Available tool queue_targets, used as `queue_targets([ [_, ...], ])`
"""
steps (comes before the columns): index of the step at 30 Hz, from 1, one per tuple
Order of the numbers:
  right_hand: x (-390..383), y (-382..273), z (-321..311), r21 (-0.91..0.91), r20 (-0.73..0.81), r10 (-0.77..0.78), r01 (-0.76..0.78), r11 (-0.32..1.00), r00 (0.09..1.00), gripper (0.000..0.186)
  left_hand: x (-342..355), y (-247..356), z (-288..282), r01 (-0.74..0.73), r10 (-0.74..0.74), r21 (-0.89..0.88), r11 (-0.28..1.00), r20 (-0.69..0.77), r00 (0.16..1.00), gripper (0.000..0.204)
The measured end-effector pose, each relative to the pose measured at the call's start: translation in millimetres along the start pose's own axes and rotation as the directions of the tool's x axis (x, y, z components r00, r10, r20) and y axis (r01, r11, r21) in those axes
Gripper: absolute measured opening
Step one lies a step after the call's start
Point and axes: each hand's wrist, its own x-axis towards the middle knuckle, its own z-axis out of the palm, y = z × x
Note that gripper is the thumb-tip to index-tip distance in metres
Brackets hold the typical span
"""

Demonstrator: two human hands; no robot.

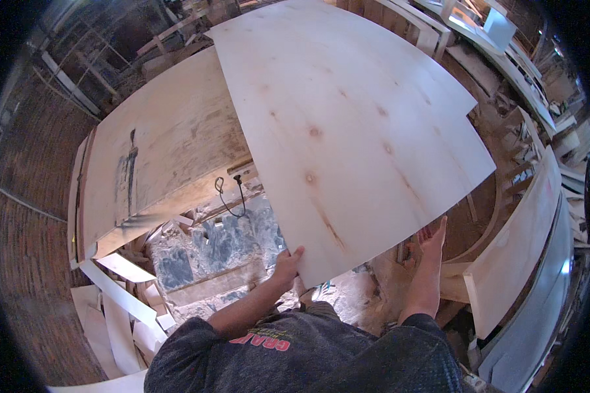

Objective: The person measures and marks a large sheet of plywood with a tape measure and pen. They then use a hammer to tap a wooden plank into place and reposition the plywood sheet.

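A large pale plywood sheet (347,131) with rows of brown knots stretches away in front of me, its far left part over a wooden worktable (170,124). My left hand (287,265) grips the sheet's near left corner, thumb on top and fingers underneath. At the near edge further right, my right hand (432,237) holds the sheet from below with the thumb up beside the edge; the sheet partly hides its fingers. Dark streaks mark the table's top, and a thin black cord loop (233,200) hangs at its near edge.
Board offcuts (121,304) lie at the lower left by a corrugated wall (23,262). Long curved-looking panels (514,262) lean on the right. Dusty floor with blue-grey patches (223,242) shows below the table. More boards and scraps (505,59) fill the far right.
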Motion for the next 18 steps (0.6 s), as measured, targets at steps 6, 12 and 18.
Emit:
queue_targets([
  [6,37.1,37.1,-8.9,-0.027,0.368,0.003,0.007,1.000,0.930,0.041,-22.0,28.7,-68.8,-0.055,0.061,0.080,0.995,-0.070,0.996,0.032],
  [12,-2.3,99.7,-34.6,-0.115,0.287,0.014,0.020,0.993,0.958,0.028,-41.2,17.8,-146.6,-0.041,0.057,0.084,0.996,-0.198,0.979,0.032],
  [18,-108.1,184.7,-117.5,-0.066,0.204,0.077,-0.065,0.996,0.976,0.030,-99.9,-12.9,-210.8,-0.046,0.257,0.355,0.934,-0.575,0.777,0.039],
])
